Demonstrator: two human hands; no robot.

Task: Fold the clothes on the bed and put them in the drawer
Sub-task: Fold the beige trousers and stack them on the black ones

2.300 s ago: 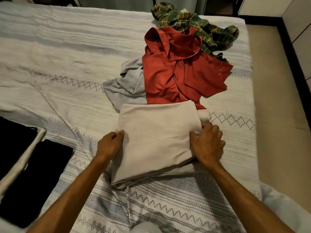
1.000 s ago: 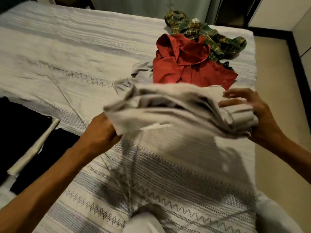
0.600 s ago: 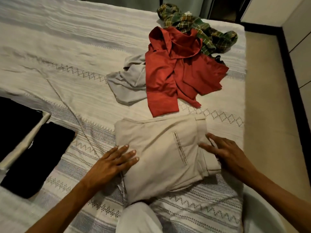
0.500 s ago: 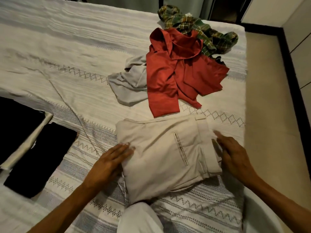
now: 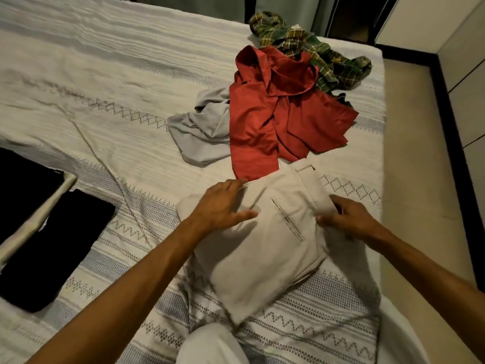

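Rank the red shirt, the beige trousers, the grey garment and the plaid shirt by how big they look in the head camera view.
1. Beige trousers, folded and nearest the camera, which inflates them.
2. Red shirt, close behind; unsure against the trousers.
3 and 4. Plaid shirt and grey garment look alike; both are partly hidden under the red shirt.

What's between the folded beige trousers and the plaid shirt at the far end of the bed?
Head view: the crumpled red shirt lies between the beige trousers and the plaid shirt, touching both.
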